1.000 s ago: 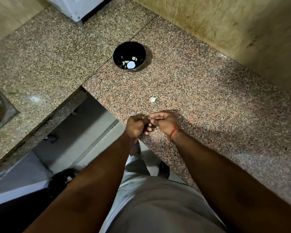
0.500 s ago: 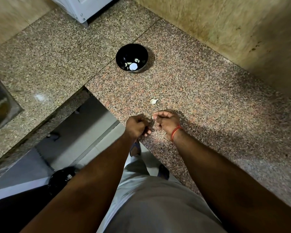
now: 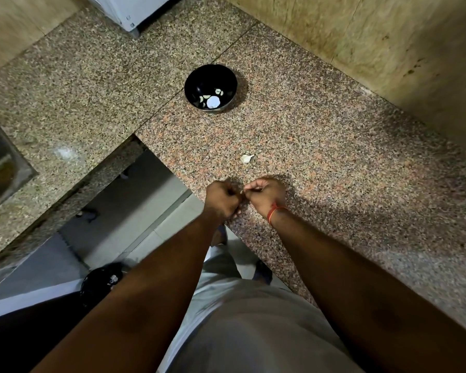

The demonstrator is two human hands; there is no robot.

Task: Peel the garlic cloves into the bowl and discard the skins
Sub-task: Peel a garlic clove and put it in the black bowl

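Garlic pieces lie in the black bowl (image 3: pixel 210 87) on the bench (image 3: pixel 334 170). Nearer, the left hand (image 3: pixel 221 199) and right hand (image 3: pixel 265 193) meet, fingers pinched on something tiny — too small to identify; a loose clove (image 3: pixel 246 158) sits just beyond.

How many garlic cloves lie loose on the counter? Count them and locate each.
1. A single clove lies on the granite counter, between the black bowl and the hands. Another may be hidden in the fingers.

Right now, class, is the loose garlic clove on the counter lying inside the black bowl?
No, the garlic clove lies on the bare counter, apart from the black bowl.
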